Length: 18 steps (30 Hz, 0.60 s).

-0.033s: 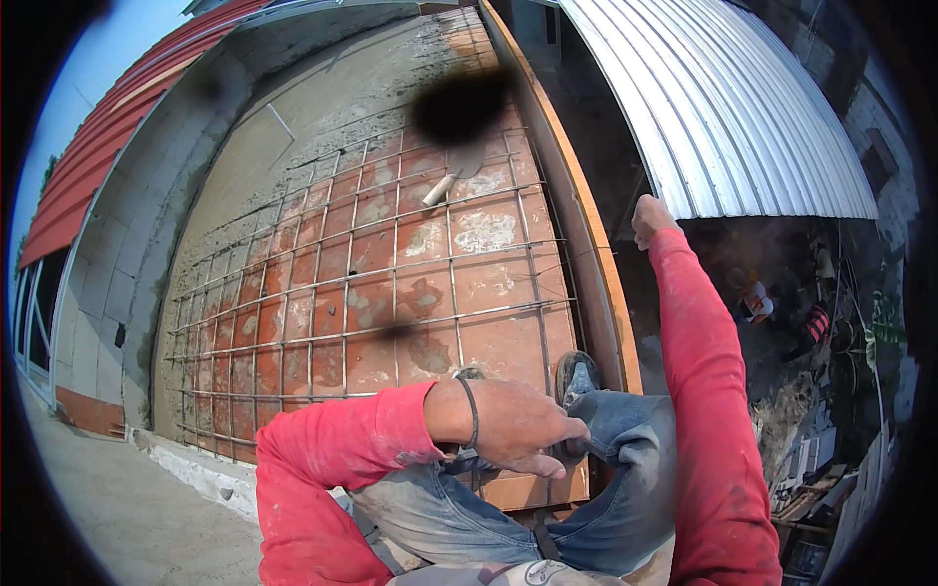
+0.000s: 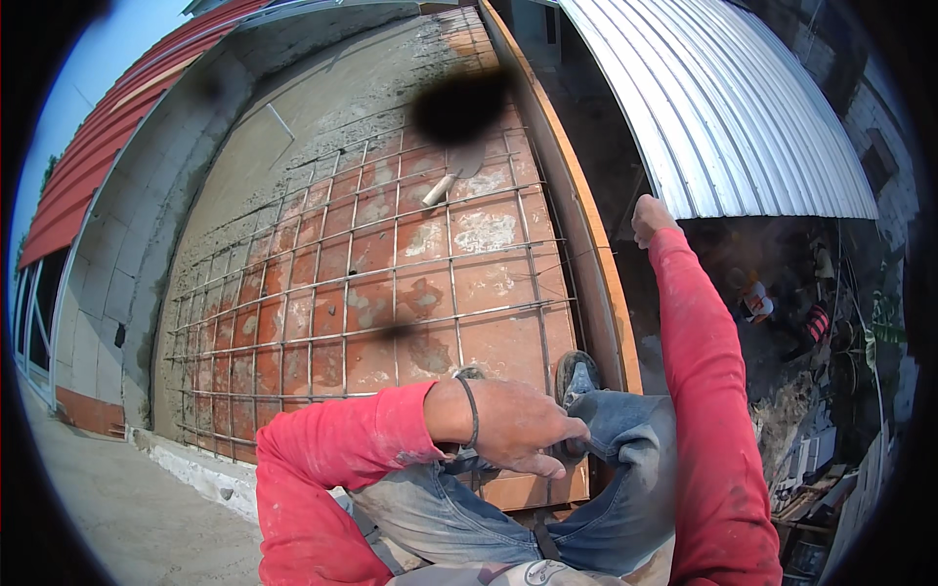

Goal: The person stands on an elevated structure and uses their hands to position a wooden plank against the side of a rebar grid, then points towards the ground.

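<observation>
My left hand (image 2: 518, 425) hangs above my bent knee with nothing in it, its fingers loosely stretched and the thumb apart. A dark band circles that wrist. Stretched out past the wooden form board (image 2: 576, 195), my right hand (image 2: 650, 221) is curled into a fist beside the metal roof; whatever it may hold is hidden. Ahead of me a steel rebar grid (image 2: 396, 244) spans a reddish formwork panel (image 2: 489, 283). A trowel (image 2: 437, 191) with a pale handle lies on the grid, its blade partly covered by a dark blot in the picture.
Wet-looking grey concrete (image 2: 254, 156) covers the far left part, along a block wall (image 2: 98, 283). On the right, beyond the board, is a drop with a corrugated metal roof (image 2: 743, 107). A person (image 2: 757, 298) is down below, near stacked scrap wood (image 2: 816, 503).
</observation>
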### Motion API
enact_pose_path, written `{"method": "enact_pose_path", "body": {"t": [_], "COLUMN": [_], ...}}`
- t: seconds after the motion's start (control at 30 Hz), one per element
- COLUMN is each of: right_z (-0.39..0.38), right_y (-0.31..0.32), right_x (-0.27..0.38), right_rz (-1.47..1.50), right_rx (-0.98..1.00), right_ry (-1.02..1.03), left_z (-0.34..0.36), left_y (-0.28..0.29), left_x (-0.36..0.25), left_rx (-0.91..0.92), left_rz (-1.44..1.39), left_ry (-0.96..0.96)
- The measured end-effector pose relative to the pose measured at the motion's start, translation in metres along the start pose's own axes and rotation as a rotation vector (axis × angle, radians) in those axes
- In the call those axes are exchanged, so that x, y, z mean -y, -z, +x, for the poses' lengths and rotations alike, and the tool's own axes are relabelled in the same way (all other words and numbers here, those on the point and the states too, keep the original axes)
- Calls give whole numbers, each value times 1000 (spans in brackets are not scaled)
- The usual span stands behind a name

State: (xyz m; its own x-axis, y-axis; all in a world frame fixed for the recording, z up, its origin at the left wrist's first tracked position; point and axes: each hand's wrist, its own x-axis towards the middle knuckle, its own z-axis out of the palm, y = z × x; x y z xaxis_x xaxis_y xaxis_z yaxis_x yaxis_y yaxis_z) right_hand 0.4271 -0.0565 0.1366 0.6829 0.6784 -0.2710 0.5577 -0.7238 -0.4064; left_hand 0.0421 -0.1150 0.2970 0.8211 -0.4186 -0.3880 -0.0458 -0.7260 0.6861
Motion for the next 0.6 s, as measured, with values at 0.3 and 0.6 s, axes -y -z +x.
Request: {"method": "enact_pose_path", "body": {"t": [0.3,0.6], "right_z": [47,3], "right_y": [-19,-5], "right_x": [-40,-7], "right_rz": [-374,-151], "right_rx": [-196,-96], "right_ry": [230,116], "left_z": [3,1], "left_y": [-2,-2], "left_x": [1,1], "left_rx": [-68,21], "left_rz": [-32,0], "left_ry": [-24,16]}}
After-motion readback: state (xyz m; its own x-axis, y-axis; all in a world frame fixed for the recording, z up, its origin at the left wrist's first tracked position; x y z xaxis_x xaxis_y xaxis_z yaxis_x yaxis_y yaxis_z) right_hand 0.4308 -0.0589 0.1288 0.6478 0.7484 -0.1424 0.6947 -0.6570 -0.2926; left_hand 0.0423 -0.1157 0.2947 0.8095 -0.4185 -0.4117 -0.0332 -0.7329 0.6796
